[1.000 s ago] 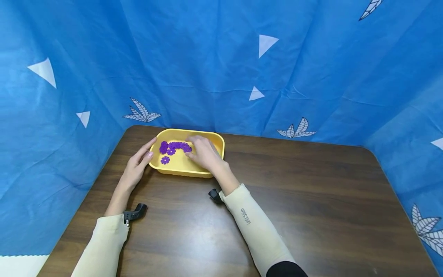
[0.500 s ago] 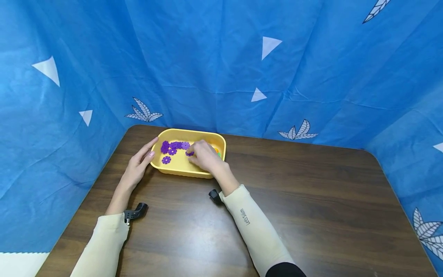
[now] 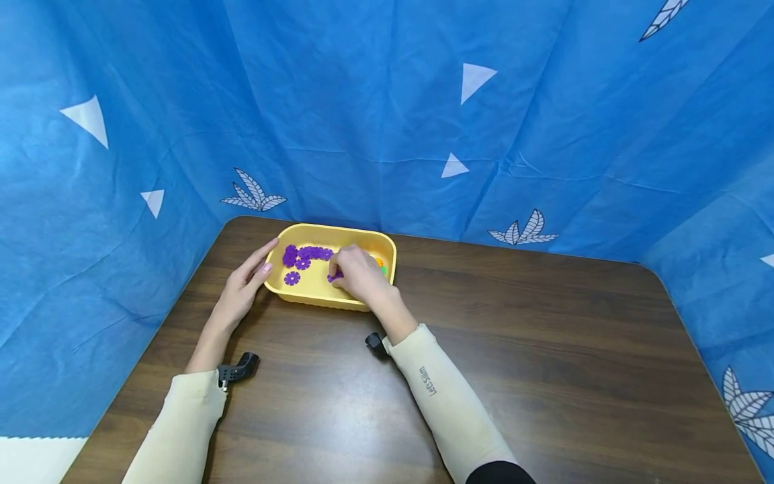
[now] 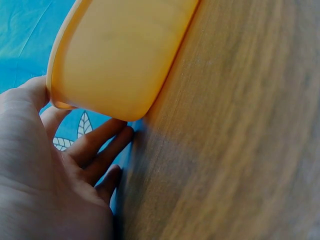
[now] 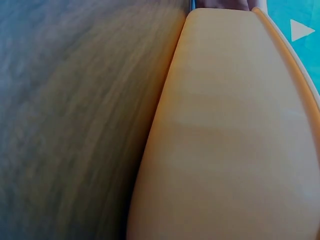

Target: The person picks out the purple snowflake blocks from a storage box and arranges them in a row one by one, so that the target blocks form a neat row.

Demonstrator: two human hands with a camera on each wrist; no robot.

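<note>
With fingers of the left hand loosely extended, touches the left end of the yellow tray on the counter. Inside, has purple discs grouped toward the left. Further right, pinches one purple disc in fingers of the right hand, just drawn nearer, away from the row, so now singled out. Past that, shows an orange piece and a green piece.

Cream sleeves, apparently black wrist cameras
</note>
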